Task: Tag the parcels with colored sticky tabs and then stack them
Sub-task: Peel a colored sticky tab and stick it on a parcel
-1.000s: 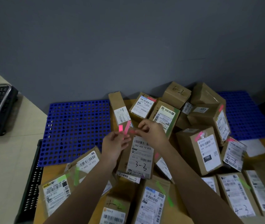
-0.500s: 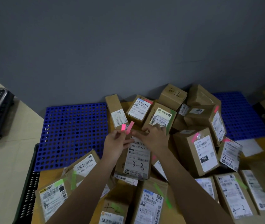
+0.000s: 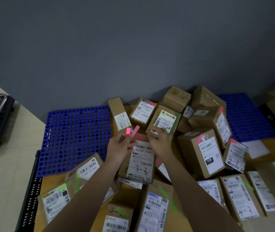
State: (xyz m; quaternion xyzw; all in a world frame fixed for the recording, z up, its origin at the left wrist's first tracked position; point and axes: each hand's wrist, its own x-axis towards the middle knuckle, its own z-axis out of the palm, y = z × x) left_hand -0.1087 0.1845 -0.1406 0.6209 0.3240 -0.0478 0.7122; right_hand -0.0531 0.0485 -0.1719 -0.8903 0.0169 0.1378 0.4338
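My left hand [image 3: 119, 149] pinched pink sticky tabs [image 3: 132, 131] above the parcel marked 3-3 [image 3: 140, 162] mid-pile; my right hand [image 3: 158, 143], fingers curled, seemingly held one tab's end. Tagging was underway; next, I judged, press it onto that parcel.

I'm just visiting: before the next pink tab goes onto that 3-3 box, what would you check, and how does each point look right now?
1. Pink tabs in hand: ok, the left hand pinches them, ends sticking up.
2. Right hand ready: cannot tell, its fingers are curled near the tabs and what they hold is hidden.
3. Parcel marked 3-3 within reach: ok, directly under both hands.
4. Its label readable: ok.
5. Tab already on this parcel: cannot tell, the hands cover its top edge.
6. Stacking space: ok, the blue pallet beside the pile shows bare grid.
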